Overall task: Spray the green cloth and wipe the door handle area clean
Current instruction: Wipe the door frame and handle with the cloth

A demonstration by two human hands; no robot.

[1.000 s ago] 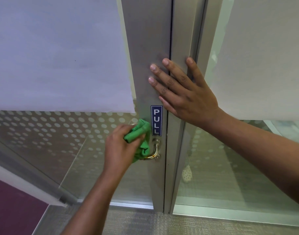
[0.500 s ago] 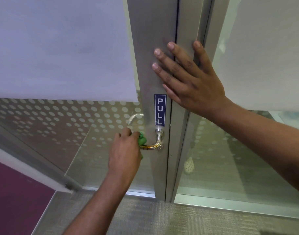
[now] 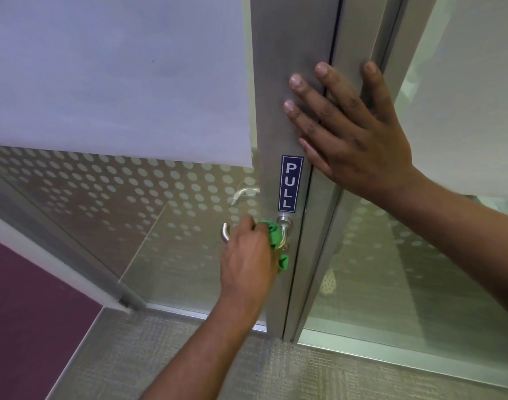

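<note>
The silver lever door handle [image 3: 284, 226] sticks out of the brushed metal door stile [image 3: 284, 82], just below a blue PULL sticker [image 3: 289, 183]. My left hand [image 3: 247, 261] is closed around the green cloth [image 3: 274, 235], which is bunched over the lever; most of the cloth is hidden under my fingers. The lever's free end [image 3: 224, 232] pokes out left of my knuckles. My right hand [image 3: 351, 134] lies flat with fingers spread on the stile and the door edge above the sticker.
Frosted glass panels [image 3: 117, 82] with a dotted band flank the metal frame. A second handle [image 3: 244, 193] shows through the glass. A purple wall [image 3: 25, 298] lies at lower left, and grey carpet [image 3: 304, 376] covers the floor.
My left hand with the cloth slid down from beside the sticker onto the lever and along it toward the stile. My right hand stayed pressed on the door.
</note>
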